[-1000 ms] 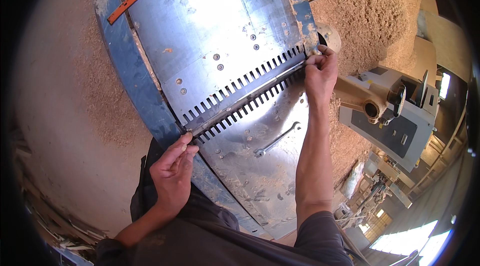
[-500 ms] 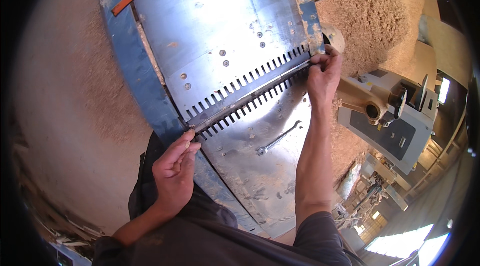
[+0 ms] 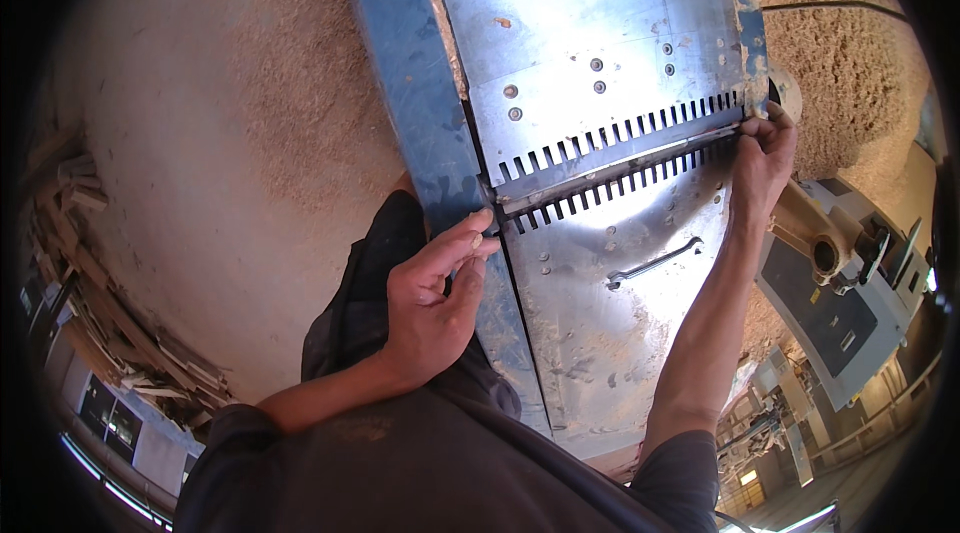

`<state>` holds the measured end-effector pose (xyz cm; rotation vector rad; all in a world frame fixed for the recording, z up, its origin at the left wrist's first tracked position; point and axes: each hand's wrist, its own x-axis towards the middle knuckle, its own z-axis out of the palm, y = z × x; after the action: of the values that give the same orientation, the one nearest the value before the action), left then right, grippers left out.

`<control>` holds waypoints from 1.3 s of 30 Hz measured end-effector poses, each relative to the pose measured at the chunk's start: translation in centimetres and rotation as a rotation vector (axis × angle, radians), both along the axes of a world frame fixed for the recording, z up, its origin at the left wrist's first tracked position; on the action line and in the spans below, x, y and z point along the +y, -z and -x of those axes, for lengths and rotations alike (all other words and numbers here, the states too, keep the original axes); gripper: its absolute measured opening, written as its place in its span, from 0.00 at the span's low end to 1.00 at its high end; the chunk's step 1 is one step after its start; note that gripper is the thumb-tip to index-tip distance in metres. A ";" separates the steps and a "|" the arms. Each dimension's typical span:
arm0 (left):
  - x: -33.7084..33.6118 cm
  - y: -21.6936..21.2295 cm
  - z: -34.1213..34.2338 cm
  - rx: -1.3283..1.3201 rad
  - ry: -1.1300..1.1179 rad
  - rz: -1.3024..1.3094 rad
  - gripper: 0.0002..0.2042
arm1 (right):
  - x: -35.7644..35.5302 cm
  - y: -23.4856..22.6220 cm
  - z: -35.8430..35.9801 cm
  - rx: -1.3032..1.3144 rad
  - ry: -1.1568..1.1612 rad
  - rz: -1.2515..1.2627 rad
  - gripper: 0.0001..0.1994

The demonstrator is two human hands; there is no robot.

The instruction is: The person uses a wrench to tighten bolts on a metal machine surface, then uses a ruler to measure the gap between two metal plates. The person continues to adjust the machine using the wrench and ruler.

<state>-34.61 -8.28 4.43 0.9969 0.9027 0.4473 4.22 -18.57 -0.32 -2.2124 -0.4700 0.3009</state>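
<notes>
A long, narrow dark metal strip [image 3: 610, 170] lies in the slot between the two comb-toothed edges of a machine's steel table [image 3: 580, 23]. My left hand [image 3: 435, 298] pinches the strip's left end with its fingertips, at the blue side rail [image 3: 405, 83]. My right hand [image 3: 765, 158] grips the strip's right end at the table's far edge. Both forearms come up from the lower edge, one on each side of the near table plate.
A spanner [image 3: 655, 263] lies on the dusty near plate [image 3: 590, 353] between my arms. Sawdust [image 3: 290, 103] covers the floor on the left and piles up at the upper right. A grey machine [image 3: 850, 313] stands to the right. Wood offcuts [image 3: 80, 263] lie at the far left.
The view has swung and moved closer, so the slot now runs more level across the picture. Both hands stay at the ends of the strip.
</notes>
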 end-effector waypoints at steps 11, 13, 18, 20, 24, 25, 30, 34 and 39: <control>2.6 -0.8 -0.9 -0.093 0.064 0.009 0.10 | -0.6 -0.3 0.0 0.030 -0.040 -0.034 0.26; 3.1 -1.2 -1.3 -0.097 0.088 0.002 0.09 | -0.7 -0.2 0.0 0.026 -0.027 -0.029 0.26; 2.8 -2.0 -3.0 -0.150 0.038 0.008 0.12 | -0.4 -0.5 0.2 -0.016 -0.009 0.029 0.24; 2.6 -2.6 -3.7 -0.115 0.038 -0.023 0.12 | 0.3 -1.0 0.9 -0.070 0.003 0.097 0.24; 1.9 -2.6 -4.1 -0.043 0.198 -0.219 0.15 | -0.5 -0.2 0.2 -0.053 -0.006 0.043 0.23; 2.1 -2.5 -4.1 -0.035 0.264 -0.258 0.15 | -0.6 0.0 0.2 -0.043 -0.008 0.030 0.23; 1.3 -2.6 -4.7 0.003 0.240 -0.280 0.11 | -1.0 0.5 0.0 -0.026 -0.030 -0.027 0.23; 0.8 -1.9 -4.5 -0.048 0.229 -0.345 0.10 | -0.9 0.3 0.1 -0.027 -0.028 0.014 0.24; 0.7 -1.8 -5.1 -0.032 0.171 -0.369 0.10 | -1.1 0.4 0.0 -0.014 -0.027 0.016 0.24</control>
<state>-29.56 -7.57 6.20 1.3887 0.7109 0.4929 4.25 -19.62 -0.69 -2.2265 -0.5065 0.3050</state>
